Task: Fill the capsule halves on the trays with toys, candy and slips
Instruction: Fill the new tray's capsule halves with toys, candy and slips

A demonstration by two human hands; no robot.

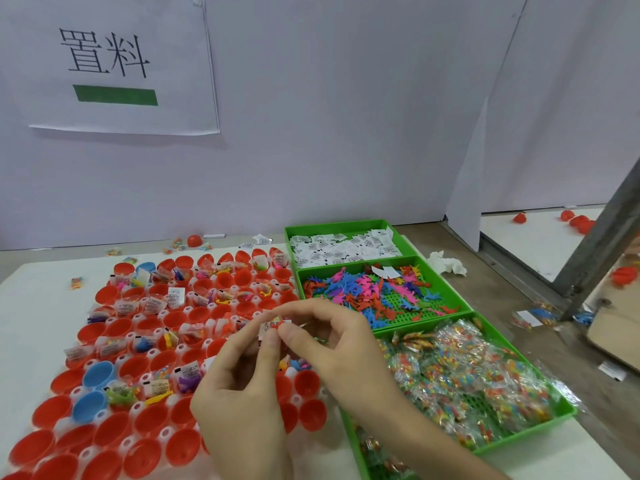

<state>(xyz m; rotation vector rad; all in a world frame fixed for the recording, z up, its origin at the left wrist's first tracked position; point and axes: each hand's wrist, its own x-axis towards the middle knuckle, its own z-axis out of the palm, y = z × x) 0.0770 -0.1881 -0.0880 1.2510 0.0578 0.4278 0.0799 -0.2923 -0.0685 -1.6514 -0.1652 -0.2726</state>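
Red capsule halves [149,417], plus a few blue ones [98,374], stand in a white holder tray [164,434] on the left. Many in the upper rows hold slips, toys and candy. My left hand [242,393] and my right hand [332,341] meet above the tray's middle. Their fingertips pinch a small bundle [273,325] of a white slip with a candy packet. Three green bins lie on the right: white slips [343,247], coloured toy figures [374,292] and candy packets [467,375].
A grey wall with a paper sign [110,64] backs the bench. Loose candy packets [77,282] and a red capsule half [194,240] lie behind the tray. A crumpled tissue [446,263] and a metal post [599,254] are at the right.
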